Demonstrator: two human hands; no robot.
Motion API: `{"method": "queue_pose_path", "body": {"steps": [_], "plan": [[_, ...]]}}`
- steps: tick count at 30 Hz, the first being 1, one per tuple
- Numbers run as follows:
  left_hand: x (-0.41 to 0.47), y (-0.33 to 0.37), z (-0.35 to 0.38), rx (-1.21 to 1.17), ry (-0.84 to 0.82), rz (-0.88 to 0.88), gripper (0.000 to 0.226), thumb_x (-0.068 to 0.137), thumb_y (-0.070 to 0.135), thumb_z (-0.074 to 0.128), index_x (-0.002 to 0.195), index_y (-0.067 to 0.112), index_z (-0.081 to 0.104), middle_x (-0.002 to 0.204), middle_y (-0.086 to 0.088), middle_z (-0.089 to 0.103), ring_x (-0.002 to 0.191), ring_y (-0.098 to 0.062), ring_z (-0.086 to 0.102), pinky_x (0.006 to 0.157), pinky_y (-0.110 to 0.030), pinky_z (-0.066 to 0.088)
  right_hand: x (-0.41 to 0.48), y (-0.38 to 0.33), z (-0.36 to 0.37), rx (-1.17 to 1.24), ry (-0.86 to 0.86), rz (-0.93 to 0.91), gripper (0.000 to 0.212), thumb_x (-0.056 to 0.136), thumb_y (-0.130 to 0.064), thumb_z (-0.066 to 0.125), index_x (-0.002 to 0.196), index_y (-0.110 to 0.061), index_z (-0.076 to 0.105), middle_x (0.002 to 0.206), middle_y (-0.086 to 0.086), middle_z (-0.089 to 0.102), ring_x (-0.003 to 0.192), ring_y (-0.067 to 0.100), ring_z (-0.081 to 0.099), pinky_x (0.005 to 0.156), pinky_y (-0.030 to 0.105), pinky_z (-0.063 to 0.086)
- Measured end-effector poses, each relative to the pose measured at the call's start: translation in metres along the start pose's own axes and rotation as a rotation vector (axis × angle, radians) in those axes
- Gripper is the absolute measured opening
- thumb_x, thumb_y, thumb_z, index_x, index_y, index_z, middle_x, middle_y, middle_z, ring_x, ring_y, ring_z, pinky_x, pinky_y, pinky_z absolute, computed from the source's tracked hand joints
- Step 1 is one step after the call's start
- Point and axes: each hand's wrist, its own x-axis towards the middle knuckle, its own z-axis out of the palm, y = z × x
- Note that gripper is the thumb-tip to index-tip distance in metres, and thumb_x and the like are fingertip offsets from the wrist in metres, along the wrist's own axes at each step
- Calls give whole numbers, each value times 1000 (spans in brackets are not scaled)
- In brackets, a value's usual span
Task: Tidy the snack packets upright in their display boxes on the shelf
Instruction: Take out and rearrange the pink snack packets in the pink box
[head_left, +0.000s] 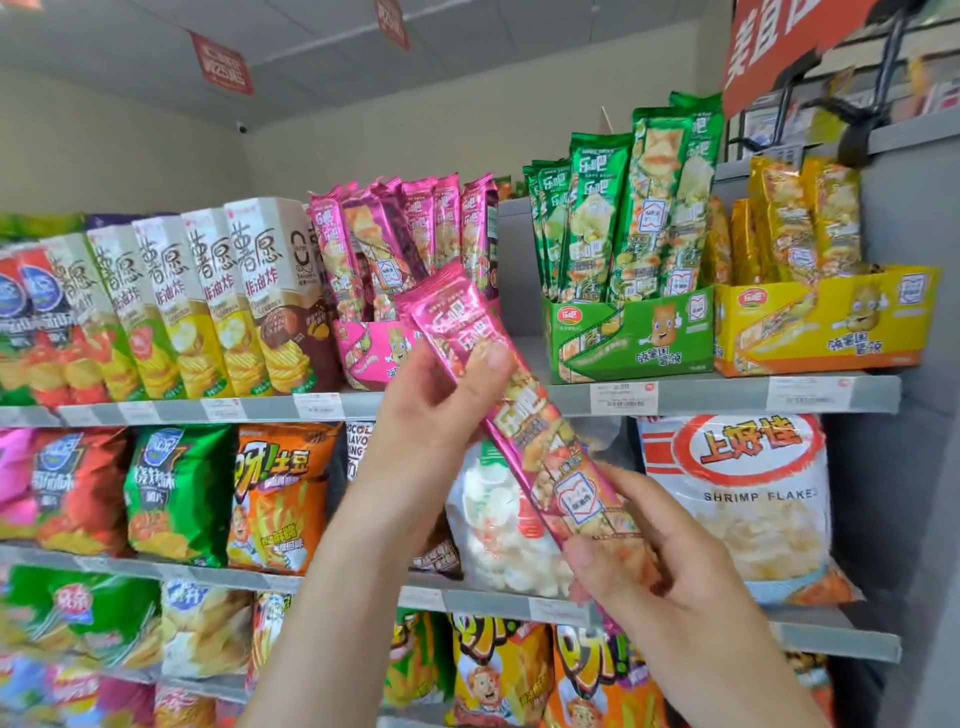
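1. In the lower right of the frame, the right hand (662, 564) is gripping the lower end of the held pink snack packets (524, 431).
2. In the centre, the left hand (439, 402) is pinching their upper part, with the thumb lying on the front. The packets, seemingly two together, are hanging in the air before the shelf, tilting toward the upper left.
3. Just behind them, the pink display box (363, 353) is standing on the top shelf (727, 396), and the other pink packets (410, 228) in it are leaning unevenly.
4. Further right, the green display box (634, 338) and the yellow display box (826, 322) are holding their packets upright.
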Motion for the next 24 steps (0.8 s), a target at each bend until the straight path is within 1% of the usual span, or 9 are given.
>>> {"method": "queue_pose_path", "body": {"steps": [7,9,11,14,16,18,20,22,24], "plan": [[20,19,-3,96,-97,187,71,76,12,75,136,21,38,96,-12,71,89,-24,68,80,-44,58,42,-4,8,-169,-52,-89,42,72,-74,58,109,-60,45,103,-18,69,89,4,68,80,36,56],[28,25,-4,87,-144,217,69,77,10,74,135,19,38,97,-10,71,89,-22,68,83,-45,57,62,-14,14,-131,-61,-166,31,79,-68,57,107,-68,44,102,-24,69,91,1,67,83,32,54],[39,36,-8,199,-184,277,62,80,19,72,133,21,40,97,-8,70,87,-17,66,80,-35,57,82,-26,20,-83,-78,-233,32,82,-52,61,104,-70,47,100,-28,69,91,-2,67,79,22,53],[68,60,-34,586,33,573,46,87,36,68,127,22,50,99,-5,64,86,-9,59,68,-16,48,117,-47,27,-65,-23,-370,30,90,-29,67,108,-49,53,101,-16,72,91,6,69,80,29,56],[91,75,-59,762,262,715,39,88,42,63,122,27,51,101,4,60,91,-4,55,72,-23,50,147,-63,28,-16,92,-441,27,82,-31,67,101,-45,54,100,-17,71,89,4,70,79,28,55],[113,79,-76,970,364,691,44,88,48,58,124,25,52,109,5,55,102,-12,53,86,-40,50,181,-81,31,-25,220,-512,28,78,-31,68,97,-43,52,95,-17,70,86,3,69,80,30,54],[130,70,-82,1121,300,571,54,85,53,57,129,22,51,113,1,56,108,-17,52,95,-40,44,215,-94,37,-65,310,-546,32,78,-30,69,99,-42,49,94,-15,69,87,5,68,85,38,55],[140,57,-82,1159,211,511,55,81,54,61,127,26,50,102,2,59,96,-6,54,86,-34,45,243,-97,46,-112,361,-537,32,79,-29,70,100,-38,48,96,-11,68,89,9,68,86,46,55],[149,48,-85,1169,176,524,48,80,50,62,122,30,52,87,11,56,79,5,53,71,-24,41,264,-91,55,-169,385,-498,32,81,-28,71,103,-33,49,96,-9,68,87,10,67,83,46,55]]}}
